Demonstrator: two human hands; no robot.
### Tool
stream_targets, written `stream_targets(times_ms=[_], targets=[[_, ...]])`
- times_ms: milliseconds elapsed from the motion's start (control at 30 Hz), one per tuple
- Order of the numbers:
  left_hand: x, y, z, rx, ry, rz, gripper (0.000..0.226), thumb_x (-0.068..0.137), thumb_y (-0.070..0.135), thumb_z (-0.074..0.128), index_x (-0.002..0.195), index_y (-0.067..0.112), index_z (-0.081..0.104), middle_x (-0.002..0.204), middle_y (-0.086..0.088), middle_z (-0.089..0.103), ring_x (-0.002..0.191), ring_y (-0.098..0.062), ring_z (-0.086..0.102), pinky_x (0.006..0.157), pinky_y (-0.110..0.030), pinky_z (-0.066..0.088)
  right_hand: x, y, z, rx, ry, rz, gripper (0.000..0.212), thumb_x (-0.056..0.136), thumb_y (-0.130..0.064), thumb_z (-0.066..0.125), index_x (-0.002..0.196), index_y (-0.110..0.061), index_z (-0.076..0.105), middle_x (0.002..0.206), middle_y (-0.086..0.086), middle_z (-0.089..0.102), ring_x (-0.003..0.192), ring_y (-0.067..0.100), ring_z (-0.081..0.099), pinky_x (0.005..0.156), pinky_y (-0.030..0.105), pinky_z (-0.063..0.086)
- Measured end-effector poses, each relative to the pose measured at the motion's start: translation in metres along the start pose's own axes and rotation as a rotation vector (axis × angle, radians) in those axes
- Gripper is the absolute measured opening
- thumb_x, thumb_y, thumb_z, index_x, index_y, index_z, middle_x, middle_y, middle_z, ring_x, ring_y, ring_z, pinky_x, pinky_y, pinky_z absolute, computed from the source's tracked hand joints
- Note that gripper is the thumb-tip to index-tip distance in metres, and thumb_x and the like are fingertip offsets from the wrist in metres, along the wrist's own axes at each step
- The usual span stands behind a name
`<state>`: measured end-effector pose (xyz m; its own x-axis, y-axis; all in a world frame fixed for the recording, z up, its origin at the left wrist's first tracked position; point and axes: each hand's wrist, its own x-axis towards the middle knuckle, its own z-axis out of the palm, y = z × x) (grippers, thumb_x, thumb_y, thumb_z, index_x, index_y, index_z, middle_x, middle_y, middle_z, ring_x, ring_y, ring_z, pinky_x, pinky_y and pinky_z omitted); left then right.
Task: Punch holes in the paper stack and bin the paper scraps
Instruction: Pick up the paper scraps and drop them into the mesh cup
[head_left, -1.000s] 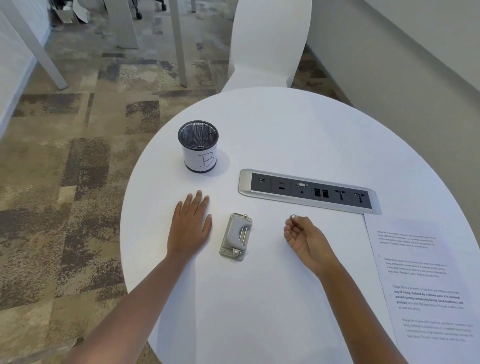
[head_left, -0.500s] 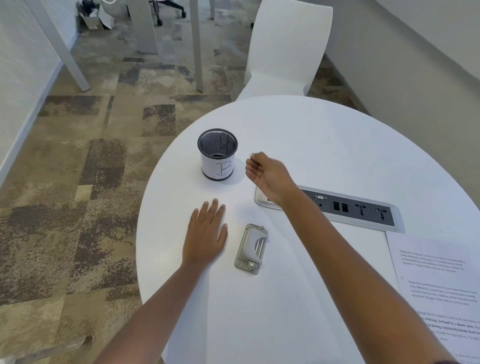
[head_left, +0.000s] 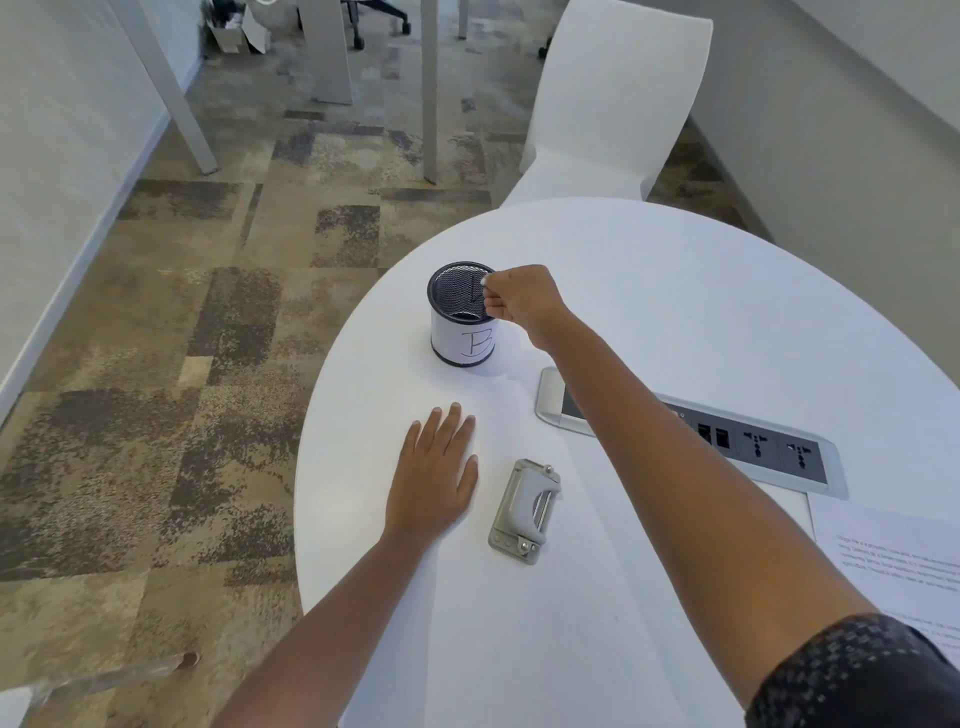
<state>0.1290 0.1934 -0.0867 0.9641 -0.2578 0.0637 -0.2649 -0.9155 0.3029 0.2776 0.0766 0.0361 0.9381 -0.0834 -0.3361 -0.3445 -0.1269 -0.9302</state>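
A black mesh cup (head_left: 464, 344) with a white label marked "B" stands on the round white table (head_left: 649, 291). My right hand (head_left: 525, 302) hovers over the cup's right rim, fingers pinched on a tiny white paper scrap (head_left: 484, 281). Flat on the table, fingers apart, lies my left hand (head_left: 437, 478), holding nothing. Just right of it rests a grey metal hole punch (head_left: 524, 512). The printed paper stack (head_left: 896, 564) lies at the table's right edge, partly hidden by my right arm.
A recessed socket panel (head_left: 763, 449) crosses the table between the cup and the paper. Behind the table stands a white chair (head_left: 613, 104). Patterned carpet and white desk legs (head_left: 428, 88) fill the left and far side.
My right hand has travelled from beside the hole punch, up and left across the socket panel, to the cup's rim, still pinched shut. The left hand and the punch have stayed put.
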Motion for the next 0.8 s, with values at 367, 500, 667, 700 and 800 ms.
stream_targets(times_ms=[367,500,667,700,800], targets=[[0.000,-0.001,0.003,-0.009,0.013,-0.004,0.049,0.086,0.028,0.034,0.126,0.009,0.055,0.135,-0.012,0.055,0.124,-0.032,0.052,0.102,-0.050,0.040,0.004,0.010,0.001,-0.150,0.062,-0.112,0.021,0.080,0.004,0.051,0.061,0.005,0.060,0.073,0.016,0.051,0.060,0.023,0.046,0.071,0.033,0.046],[0.001,-0.002,0.005,-0.015,0.028,-0.003,0.046,0.087,0.026,0.039,0.126,0.010,0.055,0.136,-0.012,0.054,0.125,-0.032,0.051,0.103,-0.050,0.040,0.003,0.012,0.000,-0.146,0.078,-0.121,0.017,0.076,0.009,0.052,0.083,0.020,0.062,0.064,0.008,0.057,0.056,0.019,0.050,0.074,0.034,0.048],[0.000,-0.002,0.006,-0.012,0.035,-0.002,0.044,0.087,0.025,0.044,0.127,0.010,0.054,0.137,-0.011,0.053,0.126,-0.031,0.049,0.104,-0.049,0.039,-0.002,0.010,0.000,-0.071,0.078,-0.113,0.021,0.077,0.015,0.048,0.089,0.016,0.065,0.064,0.004,0.058,0.057,0.019,0.052,0.070,0.028,0.053],[0.000,-0.002,0.006,-0.011,0.030,-0.002,0.045,0.087,0.026,0.040,0.127,0.010,0.054,0.137,-0.011,0.053,0.126,-0.031,0.049,0.104,-0.049,0.039,-0.003,0.010,0.000,-0.047,0.085,-0.113,0.022,0.078,0.015,0.047,0.091,0.016,0.064,0.065,0.004,0.058,0.056,0.017,0.052,0.064,0.022,0.053],[0.000,-0.003,0.006,-0.010,0.033,0.003,0.045,0.086,0.025,0.042,0.127,0.010,0.054,0.137,-0.012,0.053,0.126,-0.031,0.050,0.104,-0.049,0.039,-0.008,0.012,-0.001,-0.004,0.107,-0.117,0.025,0.080,0.014,0.044,0.094,0.014,0.064,0.066,0.005,0.058,0.057,0.014,0.053,0.055,0.012,0.051]])
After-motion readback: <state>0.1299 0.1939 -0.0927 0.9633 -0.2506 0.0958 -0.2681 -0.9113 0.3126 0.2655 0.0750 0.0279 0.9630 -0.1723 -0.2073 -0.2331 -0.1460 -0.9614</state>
